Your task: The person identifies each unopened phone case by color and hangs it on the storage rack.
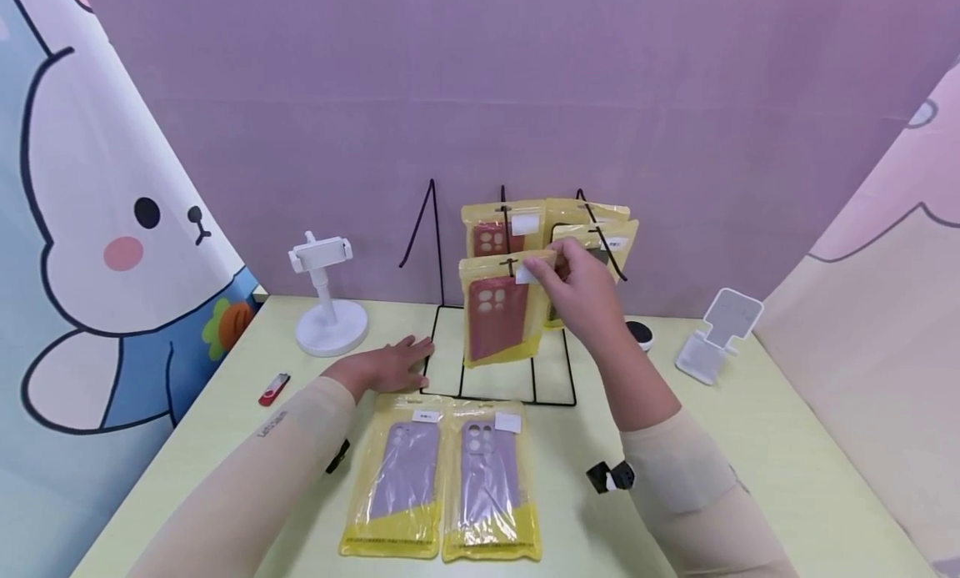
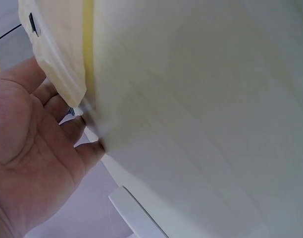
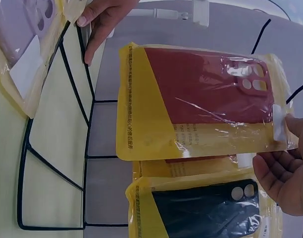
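Left hand (image 1: 392, 367) is resting at the rack's (image 1: 551, 404) left base wire, fingers spread, holding nothing, probably steadying it. Two purple packs (image 1: 405, 478) are lying flat on the desk (image 1: 795, 478), just in front of the rack. Red pack (image 1: 497, 315) is sitting at the rack's middle hook (image 1: 506, 219); right hand (image 1: 588, 290) is pinching its upper right corner, fingers narrow. Step in hand is looking like hanging it; can't tell whether hook is fully through hole. Next move is likely calling for lining up hole and hook before releasing. Dark pack (image 3: 206, 210) is hanging at the rack's right. Red pack's long axis is running near vertical, tilting slightly: hole end pointing up, yellow end down, camera cutouts facing person.
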A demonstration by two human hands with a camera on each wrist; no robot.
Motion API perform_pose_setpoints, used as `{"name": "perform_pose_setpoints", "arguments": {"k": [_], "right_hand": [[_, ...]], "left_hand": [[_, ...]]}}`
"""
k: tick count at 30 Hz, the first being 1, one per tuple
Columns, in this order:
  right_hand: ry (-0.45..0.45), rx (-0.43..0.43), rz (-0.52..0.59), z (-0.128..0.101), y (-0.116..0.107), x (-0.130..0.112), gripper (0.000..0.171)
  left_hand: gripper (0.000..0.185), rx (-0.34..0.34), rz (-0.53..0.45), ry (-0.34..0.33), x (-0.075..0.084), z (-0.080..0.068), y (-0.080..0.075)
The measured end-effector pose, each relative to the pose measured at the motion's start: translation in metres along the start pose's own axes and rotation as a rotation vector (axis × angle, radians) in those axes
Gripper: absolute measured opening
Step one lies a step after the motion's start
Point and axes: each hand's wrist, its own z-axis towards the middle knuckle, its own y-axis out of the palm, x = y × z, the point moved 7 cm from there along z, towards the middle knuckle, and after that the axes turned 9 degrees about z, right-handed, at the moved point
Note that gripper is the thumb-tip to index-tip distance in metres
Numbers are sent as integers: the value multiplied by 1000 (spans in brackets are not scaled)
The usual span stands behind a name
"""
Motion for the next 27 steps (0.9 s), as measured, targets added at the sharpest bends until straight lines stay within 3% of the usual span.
{"name": "perform_pose_setpoints", "arguments": {"k": [11, 27], "right_hand": [[-1, 89, -122, 27, 1, 6, 54], [96, 80, -194, 47, 3, 9, 57]], "left_hand": [[74, 10, 32, 20, 1, 1, -2], [74, -6, 38, 14, 0, 0, 0]]}}
